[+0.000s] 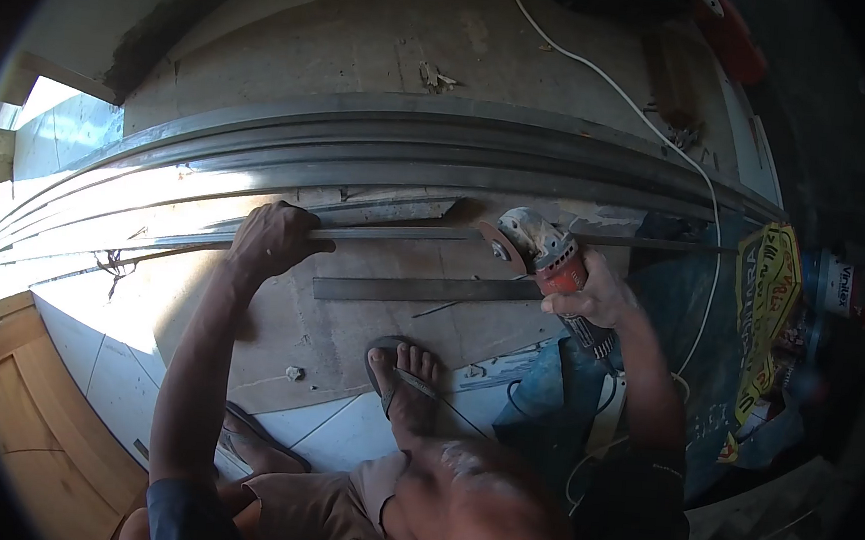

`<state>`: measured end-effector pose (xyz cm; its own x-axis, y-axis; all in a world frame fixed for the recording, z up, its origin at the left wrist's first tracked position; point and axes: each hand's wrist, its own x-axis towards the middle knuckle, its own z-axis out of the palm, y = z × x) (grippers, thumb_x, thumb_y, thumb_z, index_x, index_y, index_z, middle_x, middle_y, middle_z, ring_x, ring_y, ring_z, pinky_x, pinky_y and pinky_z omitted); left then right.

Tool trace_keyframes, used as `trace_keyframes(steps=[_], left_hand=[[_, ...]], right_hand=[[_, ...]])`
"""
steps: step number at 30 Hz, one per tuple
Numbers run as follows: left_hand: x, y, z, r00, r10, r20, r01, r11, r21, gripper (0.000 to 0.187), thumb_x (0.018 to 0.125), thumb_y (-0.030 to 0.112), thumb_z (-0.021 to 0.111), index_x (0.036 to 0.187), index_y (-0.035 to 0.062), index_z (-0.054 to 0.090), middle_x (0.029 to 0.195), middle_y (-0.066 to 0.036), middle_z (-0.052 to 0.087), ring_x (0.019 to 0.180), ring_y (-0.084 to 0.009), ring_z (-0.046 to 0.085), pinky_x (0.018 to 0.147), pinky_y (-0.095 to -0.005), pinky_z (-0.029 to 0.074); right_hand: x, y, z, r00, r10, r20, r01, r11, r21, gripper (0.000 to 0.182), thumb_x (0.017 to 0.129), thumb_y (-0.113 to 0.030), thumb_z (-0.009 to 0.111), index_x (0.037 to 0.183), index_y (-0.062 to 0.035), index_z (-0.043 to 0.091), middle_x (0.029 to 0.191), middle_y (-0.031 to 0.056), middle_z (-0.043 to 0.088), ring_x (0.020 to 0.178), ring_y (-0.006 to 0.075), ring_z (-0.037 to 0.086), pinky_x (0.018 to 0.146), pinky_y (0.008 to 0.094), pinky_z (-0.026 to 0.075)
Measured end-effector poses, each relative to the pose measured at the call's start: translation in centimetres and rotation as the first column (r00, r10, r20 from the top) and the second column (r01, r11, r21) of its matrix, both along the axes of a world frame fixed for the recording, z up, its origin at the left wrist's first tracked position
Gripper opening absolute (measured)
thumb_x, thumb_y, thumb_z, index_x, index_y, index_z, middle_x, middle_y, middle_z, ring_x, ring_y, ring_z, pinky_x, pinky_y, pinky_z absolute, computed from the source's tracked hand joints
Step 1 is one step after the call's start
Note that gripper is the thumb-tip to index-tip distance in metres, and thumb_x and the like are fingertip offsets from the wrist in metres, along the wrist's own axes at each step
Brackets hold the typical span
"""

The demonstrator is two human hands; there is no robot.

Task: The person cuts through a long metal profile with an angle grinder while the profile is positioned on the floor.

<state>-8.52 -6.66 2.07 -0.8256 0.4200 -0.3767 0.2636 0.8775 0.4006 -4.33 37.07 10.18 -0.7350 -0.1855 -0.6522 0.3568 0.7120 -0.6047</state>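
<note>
My left hand (272, 239) is clamped around a long grey steel bar (395, 233) running nine to three o'clock. My right hand (596, 297) grips a red-bodied angle grinder (544, 253); its disc (501, 247) touches the bar at three o'clock of my left fingers.

Left hand (272, 239) wraps the metal strip (395, 233), hiding the stretch under its fingers (300, 223). Angle grinder (544, 258) body is mostly covered by the right hand (596, 297). Bundle of steel channels (381, 151) blows out in glare at left. Yellow bag (766, 303) print is unreadable.
</note>
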Motion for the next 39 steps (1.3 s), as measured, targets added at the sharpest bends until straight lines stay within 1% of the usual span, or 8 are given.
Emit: trace_keyframes(steps=[6, 8, 11, 14, 24, 27, 29, 39], left_hand=[[-0.2, -0.1, -0.1, 1.0, 0.007, 0.003, -0.007, 1.0, 0.012, 0.025, 0.087, 0.034, 0.079, 0.085, 0.0088, 0.078, 0.077, -0.011, 0.075, 0.066, -0.0258, 0.07, 0.067, -0.0396, 0.056], [-0.2, -0.1, -0.2, 1.0, 0.011, 0.003, -0.011, 1.0, 0.019, 0.025, 0.087, 0.034, 0.079, 0.085, 0.0089, 0.078, 0.076, -0.011, 0.075, 0.066, -0.0261, 0.07, 0.067, -0.0397, 0.056], [-0.1, -0.2, -0.5, 1.0, 0.002, -0.029, -0.002, 0.999, 0.032, 0.026, 0.086, 0.035, 0.079, 0.085, 0.0086, 0.078, 0.076, -0.012, 0.074, 0.066, -0.0271, 0.071, 0.067, -0.0403, 0.056], [0.0, -0.3, -0.6, 1.0, 0.016, -0.022, -0.015, 0.999, 0.03, 0.027, 0.086, 0.035, 0.079, 0.085, 0.0084, 0.078, 0.077, -0.013, 0.074, 0.066, -0.0281, 0.071, 0.067, -0.0411, 0.056], [0.0, -0.5, -0.8, 1.0, 0.009, -0.016, -0.008, 0.999, 0.053, 0.029, 0.087, 0.037, 0.077, 0.088, 0.0085, 0.078, 0.079, -0.013, 0.074, 0.071, -0.0304, 0.071, 0.07, -0.0428, 0.056], [0.1, -0.5, -0.5, 1.0, 0.003, -0.005, -0.003, 0.999, 0.053, 0.029, 0.087, 0.038, 0.076, 0.089, 0.0095, 0.078, 0.08, -0.013, 0.074, 0.072, -0.0308, 0.071, 0.071, -0.0432, 0.055], [0.1, -0.5, -0.4, 1.0, -0.005, -0.009, 0.005, 0.998, 0.057, 0.029, 0.087, 0.038, 0.076, 0.09, 0.0101, 0.079, 0.08, -0.013, 0.074, 0.073, -0.0309, 0.072, 0.072, -0.0432, 0.055], [0.4, -0.5, -0.9, 1.0, -0.002, -0.004, 0.002, 1.0, 0.02, 0.031, 0.089, 0.041, 0.074, 0.093, 0.0113, 0.079, 0.081, -0.012, 0.074, 0.075, -0.0308, 0.072, 0.073, -0.0429, 0.055]], right_hand=[[-0.4, -0.5, 0.8, 0.999, -0.015, 0.048, 0.012, 0.998, 0.056, 0.101, 0.054, -0.052, 0.087, 0.13, 0.0062, 0.054, 0.121, 0.0202, 0.061, 0.111, 0.0333, 0.061, 0.096, 0.0391, 0.048], [-0.3, -0.5, 0.9, 0.999, -0.015, 0.031, 0.011, 0.992, 0.126, 0.097, 0.055, -0.051, 0.086, 0.128, 0.0057, 0.056, 0.118, 0.0198, 0.063, 0.108, 0.0327, 0.062, 0.096, 0.0386, 0.048], [-0.4, 0.4, -0.4, 0.999, 0.042, 0.001, -0.042, 0.999, 0.025, 0.094, 0.057, -0.05, 0.086, 0.127, 0.0053, 0.056, 0.116, 0.0191, 0.063, 0.106, 0.0317, 0.062, 0.095, 0.0387, 0.048], [0.0, 0.4, -0.7, 0.999, 0.015, -0.038, -0.014, 1.0, 0.019, 0.095, 0.057, -0.05, 0.086, 0.127, 0.0053, 0.056, 0.118, 0.0187, 0.063, 0.106, 0.0312, 0.062, 0.096, 0.0387, 0.048], [-0.3, -0.2, 0.2, 1.0, 0.016, 0.002, -0.016, 0.996, 0.088, 0.096, 0.056, -0.047, 0.086, 0.13, 0.0053, 0.055, 0.12, 0.0185, 0.064, 0.109, 0.0312, 0.062, 0.098, 0.0377, 0.047], [-0.2, -0.2, -0.1, 1.0, 0.003, 0.002, -0.003, 1.0, 0.028, 0.095, 0.056, -0.046, 0.087, 0.13, 0.005, 0.056, 0.122, 0.0185, 0.064, 0.11, 0.0306, 0.062, 0.098, 0.0376, 0.047], [-0.3, -0.7, 0.5, 1.0, 0.001, 0.008, -0.001, 0.997, 0.078, 0.094, 0.056, -0.045, 0.087, 0.129, 0.0052, 0.056, 0.121, 0.0181, 0.064, 0.11, 0.0297, 0.062, 0.098, 0.0373, 0.047], [0.1, -0.7, -0.1, 0.999, -0.01, -0.05, 0.013, 0.998, 0.054, 0.087, 0.059, -0.042, 0.086, 0.127, 0.0044, 0.057, 0.116, 0.016, 0.065, 0.106, 0.0288, 0.063, 0.095, 0.0366, 0.049]])
